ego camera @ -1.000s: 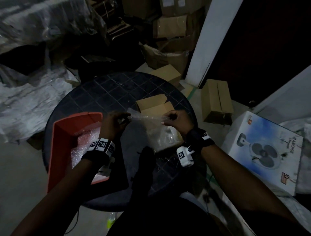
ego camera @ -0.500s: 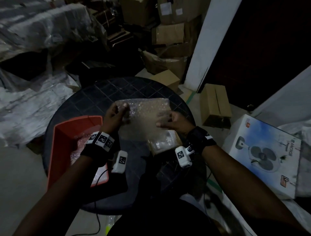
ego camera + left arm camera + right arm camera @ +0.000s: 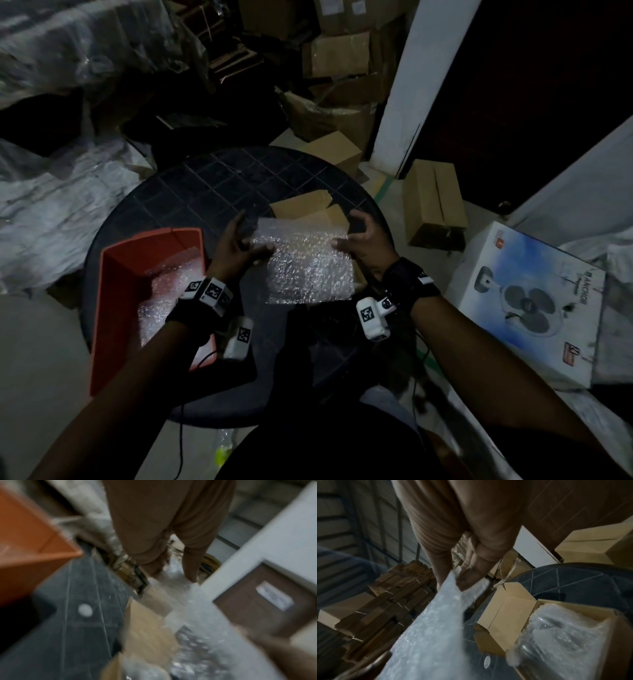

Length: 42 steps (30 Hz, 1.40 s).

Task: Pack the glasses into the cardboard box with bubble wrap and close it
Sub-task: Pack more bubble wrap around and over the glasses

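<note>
Step in hand: you're spreading a bubble wrap sheet [image 3: 308, 263] flat above the open cardboard box [image 3: 310, 212], prob. as the top cushion layer.

Hands: your left hand [image 3: 236, 246] pinches the sheet's 9 o'clock edge, thumb on top. Your right hand [image 3: 364, 240] pinches the 3 o'clock edge; right wrist view confirms thumb and fingers [image 3: 471, 578] clamped on the sheet's rim. Both grasping, neither released.

Task item: the glasses themselves aren't visible. Right wrist view shows a wrapped bundle [image 3: 556, 631] sitting inside the box; I judge that's them, but contents can't be confirmed through the wrap. Box sits on the round dark surface [image 3: 205, 192] at about 12 o'clock from your hands, flaps up, mostly hidden under the sheet in the head view.

Other: orange bin [image 3: 137, 274] at 9 o'clock holds more bubble wrap. Fan carton [image 3: 534, 301] on the floor at 3 o'clock.

Next move calls for: lower the sheet level onto the bundle, tuck edges inside the walls so flaps can fold clean, then close. Risk: sheet looks wider than the opening, so it may bunch and hold a flap up.

Change vs. 0.5 s ago: sheet was raised and tilted towards you, screening the box; now it lies flatter and stretched wider btwn your hands, and the box's far flaps show past its top edge.
</note>
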Tool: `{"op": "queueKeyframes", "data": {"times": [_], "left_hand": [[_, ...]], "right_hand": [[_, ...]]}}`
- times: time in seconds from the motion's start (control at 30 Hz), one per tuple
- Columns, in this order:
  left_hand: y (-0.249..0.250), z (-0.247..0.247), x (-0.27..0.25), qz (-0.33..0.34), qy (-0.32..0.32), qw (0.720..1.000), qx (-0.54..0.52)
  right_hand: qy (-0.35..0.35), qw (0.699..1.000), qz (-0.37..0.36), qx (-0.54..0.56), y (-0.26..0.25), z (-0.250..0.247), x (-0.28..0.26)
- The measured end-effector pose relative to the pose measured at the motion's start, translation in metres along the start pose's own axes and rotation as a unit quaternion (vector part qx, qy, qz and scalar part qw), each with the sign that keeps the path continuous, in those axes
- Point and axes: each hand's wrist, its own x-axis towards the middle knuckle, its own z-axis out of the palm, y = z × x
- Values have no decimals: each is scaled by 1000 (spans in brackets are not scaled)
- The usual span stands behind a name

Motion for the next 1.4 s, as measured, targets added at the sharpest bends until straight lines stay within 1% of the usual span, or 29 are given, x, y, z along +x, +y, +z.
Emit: {"op": "queueKeyframes", "data": {"times": [0.03, 0.1, 0.17, 0.3, 0.33, 0.43, 0.47, 0.5, 0.53, 0.6, 0.63, 0.67, 0.7, 0.73, 0.77, 0.83, 0.93, 0.97, 1.0, 1.1, 1.17, 1.23, 1.27, 1.33, 1.4], "left_hand": [[3, -1, 0, 35, -20, 998, 40], [9, 0, 0, 88, -54, 988, 113], [17, 4, -4, 123, -63, 978, 157], [19, 3, -3, 155, -37, 952, 262], [20, 2, -2, 160, -35, 942, 294], [21, 0, 4, 187, -13, 897, 401], [23, 1, 4, 186, 3, 892, 412], [23, 1, 5, 177, 16, 896, 406], [22, 0, 7, 169, 18, 910, 378], [18, -3, 11, 134, -5, 955, 264], [19, -4, 10, 97, -22, 977, 189], [19, -3, 9, 65, -36, 989, 128], [20, -1, 7, 45, -41, 994, 90], [17, 1, 9, 36, -29, 996, 71], [14, 3, 10, 31, -9, 997, 65], [2, 3, 19, 34, 30, 997, 69], [-1, 5, 21, 6, 62, 996, 60], [2, 7, 16, 4, 66, 997, 48], [4, 9, 14, 18, 64, 997, 41], [2, 9, 14, 73, 29, 995, 58], [-1, 5, 16, 70, -7, 997, 39], [-2, 2, 16, 45, -48, 997, 30], [-1, 2, 16, 35, -70, 996, 42], [3, 1, 14, 33, -108, 989, 100], [6, 3, 13, 60, -118, 973, 191]], "right_hand": [[-7, 1000, -15, 6, -2, 0, -2], [-27, 999, -35, -18, -4, -1, -3], [-39, 996, -53, -55, -5, -1, -2], [-43, 980, -77, -176, -11, 1, 3], [-39, 974, -92, -204, -11, 1, 4], [-29, 954, -141, -264, -12, 1, 7], [-30, 948, -149, -280, -12, 0, 9], [-32, 944, -153, -290, -12, -2, 11], [-34, 942, -157, -295, -11, -4, 13], [-31, 944, -139, -296, -11, -9, 16], [-38, 953, -119, -276, -13, -9, 16], [-55, 966, -96, -235, -16, -8, 13], [-75, 977, -74, -186, -17, -6, 12], [-84, 985, -57, -139, -16, -4, 11], [-73, 991, -43, -104, -14, -3, 14], [-24, 997, -28, -65, -11, 1, 18], [54, 997, -20, -61, -7, 4, 19], [74, 995, -31, -67, -5, 3, 18], [85, 993, -44, -73, -4, 3, 17], [65, 991, -79, -89, 3, -1, 19], [31, 994, -65, -79, 4, -4, 19], [-5, 997, -45, -60, 3, -8, 17], [-19, 997, -37, -63, 3, -10, 17], [-43, 996, -29, -71, 1, -15, 16], [-57, 994, -26, -87, -1, -18, 16]]}}
